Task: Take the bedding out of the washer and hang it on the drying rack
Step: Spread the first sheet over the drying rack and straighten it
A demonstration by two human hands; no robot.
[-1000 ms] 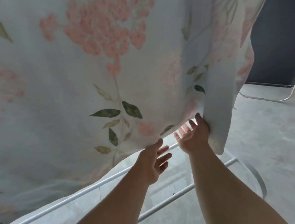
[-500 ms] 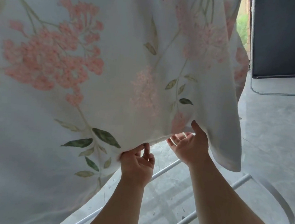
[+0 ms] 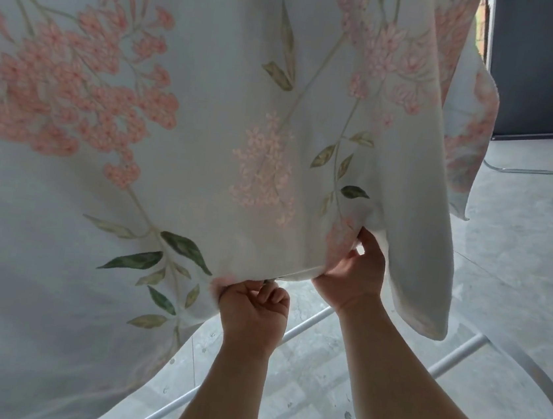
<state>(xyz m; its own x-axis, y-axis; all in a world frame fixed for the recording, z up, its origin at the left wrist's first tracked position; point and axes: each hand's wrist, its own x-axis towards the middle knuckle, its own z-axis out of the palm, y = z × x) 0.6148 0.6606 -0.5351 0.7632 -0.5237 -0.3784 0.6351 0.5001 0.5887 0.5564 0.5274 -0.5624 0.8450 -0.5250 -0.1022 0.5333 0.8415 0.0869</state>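
I am on the hanging part of the job. The bedding (image 3: 210,115), a big pale sheet with pink flowers and green leaves, hangs down in front of me and fills most of what I see. Its top goes up out of sight, so I cannot tell what it hangs from.

My left hand (image 3: 253,306) is curled tight round the bottom edge of the sheet. My right hand (image 3: 352,273) is just beside it, a little higher. It pinches the same edge where the cloth folds, and its fingers are hidden behind the cloth. A loose corner hangs down to the right of that hand.

Below my arms are the pale metal bars of the drying rack (image 3: 458,352), low over the grey floor (image 3: 521,254). The washer is not in sight.

I think the sheet is out of the washer and I am making it hang flat. Next I should slide my hands apart along the edge so the fold opens, and keep the corner off the floor.
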